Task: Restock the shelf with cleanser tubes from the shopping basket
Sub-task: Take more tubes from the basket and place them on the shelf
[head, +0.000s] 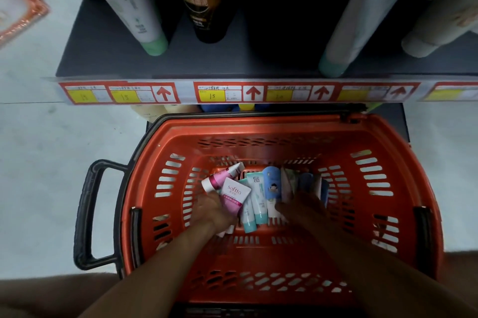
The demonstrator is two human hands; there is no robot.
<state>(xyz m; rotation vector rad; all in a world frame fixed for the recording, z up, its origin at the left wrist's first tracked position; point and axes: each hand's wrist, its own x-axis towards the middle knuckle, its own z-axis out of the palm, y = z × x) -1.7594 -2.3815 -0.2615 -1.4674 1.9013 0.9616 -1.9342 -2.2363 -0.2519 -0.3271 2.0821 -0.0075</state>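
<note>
picking step: left hand [210,210] grasps pink-and-white plastic cleanser tubes [234,194] in orange plastic basket [271,126], lower centre; right hand [301,207] grip unclear; next, lift to shelf [116,59]

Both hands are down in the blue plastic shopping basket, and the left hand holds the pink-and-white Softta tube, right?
Not quite: the head view shows the plastic shopping basket is orange-red, not blue. The rest stands: both hands are in it, and the left hand holds the pink-and-white Softta tube, with the right hand among the other tubes.
</note>
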